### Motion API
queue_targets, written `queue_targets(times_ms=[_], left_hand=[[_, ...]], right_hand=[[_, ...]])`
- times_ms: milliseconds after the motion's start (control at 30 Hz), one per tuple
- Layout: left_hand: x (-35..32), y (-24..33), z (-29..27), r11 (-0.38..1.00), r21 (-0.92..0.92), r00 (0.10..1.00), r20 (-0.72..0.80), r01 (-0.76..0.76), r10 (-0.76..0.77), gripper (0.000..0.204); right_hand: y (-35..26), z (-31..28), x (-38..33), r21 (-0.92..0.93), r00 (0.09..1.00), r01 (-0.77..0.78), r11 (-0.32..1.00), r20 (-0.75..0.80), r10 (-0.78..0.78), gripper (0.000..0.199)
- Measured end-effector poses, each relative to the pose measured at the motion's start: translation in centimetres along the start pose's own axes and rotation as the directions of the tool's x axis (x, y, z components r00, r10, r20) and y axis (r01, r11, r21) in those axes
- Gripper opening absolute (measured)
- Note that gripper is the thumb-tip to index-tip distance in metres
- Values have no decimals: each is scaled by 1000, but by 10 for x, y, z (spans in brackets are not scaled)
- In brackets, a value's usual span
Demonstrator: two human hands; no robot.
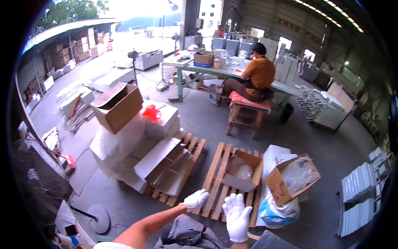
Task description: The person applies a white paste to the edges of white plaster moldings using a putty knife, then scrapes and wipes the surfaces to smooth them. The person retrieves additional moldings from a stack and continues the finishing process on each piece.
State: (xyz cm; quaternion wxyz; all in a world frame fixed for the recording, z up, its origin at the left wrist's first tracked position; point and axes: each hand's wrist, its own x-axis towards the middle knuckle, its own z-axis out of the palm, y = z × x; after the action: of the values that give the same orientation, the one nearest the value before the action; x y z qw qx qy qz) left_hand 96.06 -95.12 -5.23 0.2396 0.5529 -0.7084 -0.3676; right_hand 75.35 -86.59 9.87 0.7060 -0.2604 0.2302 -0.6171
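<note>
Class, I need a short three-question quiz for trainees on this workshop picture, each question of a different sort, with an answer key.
1. True or false: both the left hand and the right hand wear white gloves.
2. What does the wooden pallet nearest the hands carry? A) a fan B) an open cardboard box C) a stool
3. Fill in: the seated person in the orange shirt sits on a wooden ____.

Key: 1 true; 2 B; 3 stool.
</note>
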Motion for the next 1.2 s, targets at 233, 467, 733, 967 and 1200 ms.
queue_targets(times_ms=[233,467,733,967,1200], left_hand=[[-47,111,78,-19,-902,901,430,431,56,69],[-93,171,48,-4,-846,844,532,533,-72,59],[-120,226,80,667,-280,660,136,-690,739,57],[-94,120,168,502,9,365,697,-865,617,67],[-11,98,34,785,257,803,391,-564,450,52]], right_hand=[[23,6,-20,-787,770,613,-73,615,-168,42],[13,-66,-45,-850,794,502,-158,525,-306,46],[68,-208,-101,428,992,-40,903,-94,88,66],[85,-134,-117,111,960,248,962,-162,-229,71],[39,-40,-92,432,938,82,898,-338,77,63]])
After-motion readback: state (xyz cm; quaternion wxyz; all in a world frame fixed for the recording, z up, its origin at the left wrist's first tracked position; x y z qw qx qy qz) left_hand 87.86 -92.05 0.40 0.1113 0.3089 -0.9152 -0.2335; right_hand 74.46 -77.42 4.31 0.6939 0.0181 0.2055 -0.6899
